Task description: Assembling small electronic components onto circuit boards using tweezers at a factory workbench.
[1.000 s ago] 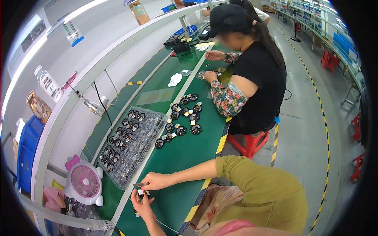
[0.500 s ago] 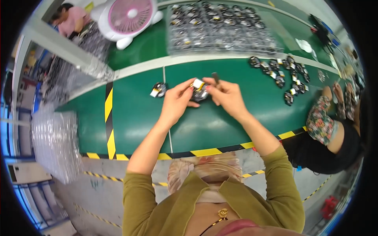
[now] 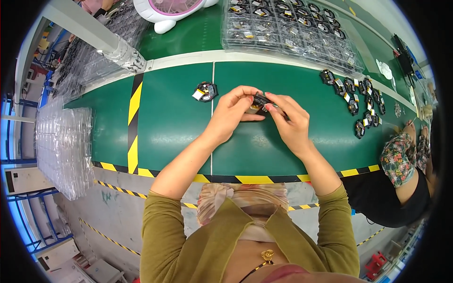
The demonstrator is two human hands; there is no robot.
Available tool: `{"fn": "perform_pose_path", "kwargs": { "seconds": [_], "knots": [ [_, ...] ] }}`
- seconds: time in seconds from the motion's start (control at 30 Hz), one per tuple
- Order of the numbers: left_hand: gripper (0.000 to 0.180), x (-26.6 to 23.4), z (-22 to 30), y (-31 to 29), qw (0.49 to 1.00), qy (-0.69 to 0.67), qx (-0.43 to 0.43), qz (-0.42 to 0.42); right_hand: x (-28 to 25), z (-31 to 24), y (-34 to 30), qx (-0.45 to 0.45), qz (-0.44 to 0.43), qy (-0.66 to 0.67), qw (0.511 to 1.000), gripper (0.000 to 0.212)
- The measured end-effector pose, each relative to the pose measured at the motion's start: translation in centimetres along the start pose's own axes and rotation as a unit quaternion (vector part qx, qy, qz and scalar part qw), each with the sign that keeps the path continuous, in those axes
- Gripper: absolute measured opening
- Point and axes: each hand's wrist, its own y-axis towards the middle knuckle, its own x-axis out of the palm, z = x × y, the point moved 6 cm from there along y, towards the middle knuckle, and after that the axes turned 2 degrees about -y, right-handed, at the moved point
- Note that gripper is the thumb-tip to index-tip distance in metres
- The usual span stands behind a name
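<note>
A small black electronic module (image 3: 259, 101) is pinched between my two hands above the green bench, tilted so its edge faces up. My left hand (image 3: 234, 112) grips its left side with thumb and fingers. On the other side my right hand (image 3: 291, 121) is closed, its fingertips pressed to the module. A thin dark piece shows between the right fingers; its kind is hard to make out. Left of my hands, a similar round module (image 3: 205, 92) with a white patch lies flat on the bench.
Several more modules (image 3: 353, 103) lie scattered at the right. Behind the bench's pale rail stands a clear compartment tray (image 3: 292, 45) full of modules, beside a white and pink fan (image 3: 172, 16). Stacked clear trays (image 3: 63, 146) are at the left. A co-worker's patterned sleeve (image 3: 398, 158) is at the right.
The module has been turned from face-up to edge-on between my hands. The dark stick that stood up from my right hand no longer does. The whole view has shifted slightly.
</note>
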Motion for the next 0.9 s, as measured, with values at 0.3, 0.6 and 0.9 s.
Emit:
{"fn": "perform_pose_path", "kwargs": {
  "seconds": [0.3,0.6,0.9],
  "knots": [
    [0.032,0.5,-0.1,-0.2,0.996,0.075,-0.023,0.03,0.0,2.6,-0.5,0.146,0.047,0.052,0.987,0.023],
    [0.029,-0.9,-0.5,0.3,0.994,-0.001,-0.079,0.069,0.0,-0.5,0.6,-0.013,-0.025,-0.081,0.996,0.039],
    [0.045,0.7,-0.9,0.0,0.996,-0.006,-0.085,-0.024,0.3,0.1,0.1,-0.083,-0.03,-0.123,0.988,0.019]
  ]
}}
